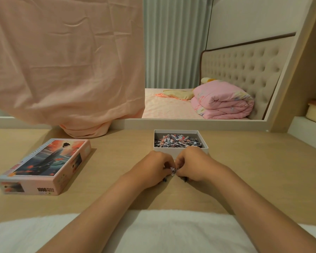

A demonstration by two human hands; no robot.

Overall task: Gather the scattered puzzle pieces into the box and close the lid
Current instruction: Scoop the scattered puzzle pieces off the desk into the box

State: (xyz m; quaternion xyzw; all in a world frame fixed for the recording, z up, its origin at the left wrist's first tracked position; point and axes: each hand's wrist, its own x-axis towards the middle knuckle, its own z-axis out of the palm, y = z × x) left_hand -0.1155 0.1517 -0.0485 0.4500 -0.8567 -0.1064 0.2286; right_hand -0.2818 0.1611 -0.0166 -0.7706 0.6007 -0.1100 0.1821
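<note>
Head view: the loose puzzle pieces [173,170] sit in a small heap on the table [254,170], just in front of the box [206,141]. Both my hands are closed round the heap. My left hand [154,166] and right hand [191,164] have their fingers curled in, meeting over it and pinching pieces between them. I can't tell how many lie hidden under my palms. The risk is the lift: with so loose a grip, pieces could sift out through the gap between my hands as I clear the box's near wall. One or two dark strays [165,179] by the heels of my hands could get left behind or brushed off the table edge. The box already holds a mound [177,140], and anything riding up on its rim would stop the lid [44,165], which lies well apart to my left, from seating.
</note>
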